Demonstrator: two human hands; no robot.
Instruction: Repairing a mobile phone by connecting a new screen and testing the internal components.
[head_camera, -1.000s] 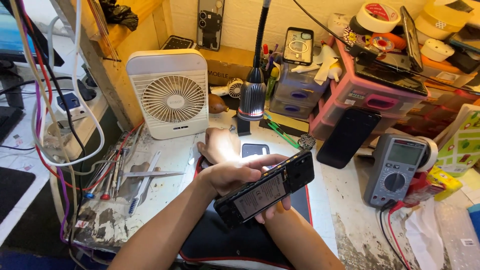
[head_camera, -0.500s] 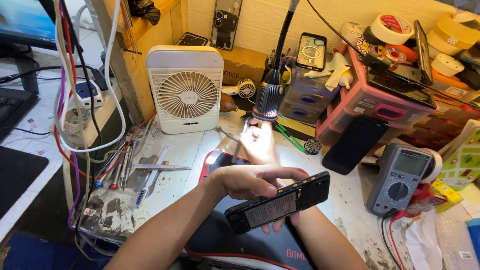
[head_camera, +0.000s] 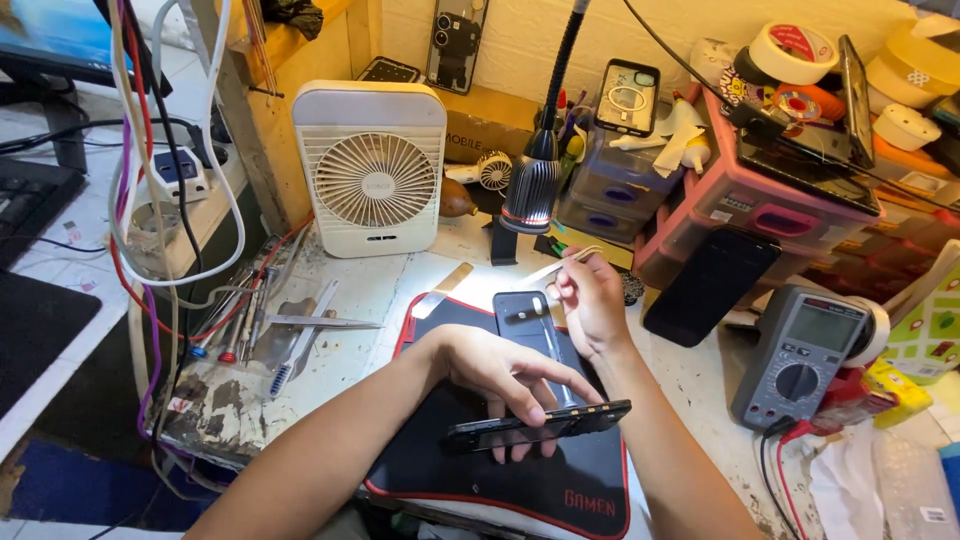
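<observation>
We see, from nine o'clock to three, loose hand tools (head_camera: 262, 318) beside the white fan (head_camera: 372, 168), our left hand (head_camera: 490, 368) gripping the opened phone (head_camera: 540, 424) edge-on over the black mat (head_camera: 470, 478), seemingly to steady it, our right hand (head_camera: 592, 305) pinching tweezers (head_camera: 560, 266) under the lamp (head_camera: 530, 190), and pink drawers (head_camera: 790, 215) with unseen contents.

Open mat (head_camera: 420, 470) near side, lamp (head_camera: 532, 190) and fan (head_camera: 372, 170) blocking behind, multimeter (head_camera: 800, 355) crowding right

Black phone (head_camera: 540, 422) flat and edge-on above the mat; slim tweezers (head_camera: 560, 266) raised, tilted.
</observation>
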